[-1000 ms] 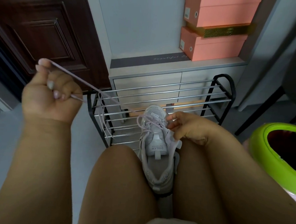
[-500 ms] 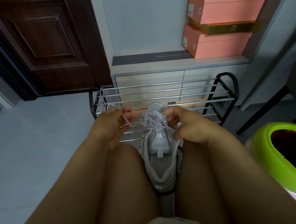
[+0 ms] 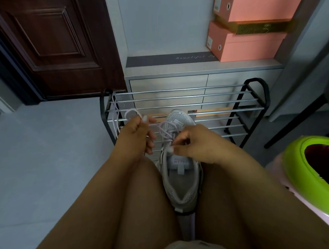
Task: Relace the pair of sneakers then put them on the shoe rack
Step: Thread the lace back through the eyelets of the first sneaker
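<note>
While the sneaker (image 3: 178, 174) sits between the knees, left hand (image 3: 135, 134) pinches lace (image 3: 131, 112) loop; right hand (image 3: 195, 143) pinches lace at eyelets.

The pale grey mesh sneaker (image 3: 178, 174) is wedged between the person's bare thighs, which hide both its sides and its sole. The right hand (image 3: 197, 145) covers the upper eyelets, so the lilac shoelace (image 3: 165, 130) cannot be followed there. Inside the left hand (image 3: 136, 136) the lace's run is hidden. The stacked salmon-pink cardboard boxes (image 3: 248, 43) are cut by the top edge, the lime-green plastic bin (image 3: 313, 170) by the right edge. The box labels are too small to read.
</note>
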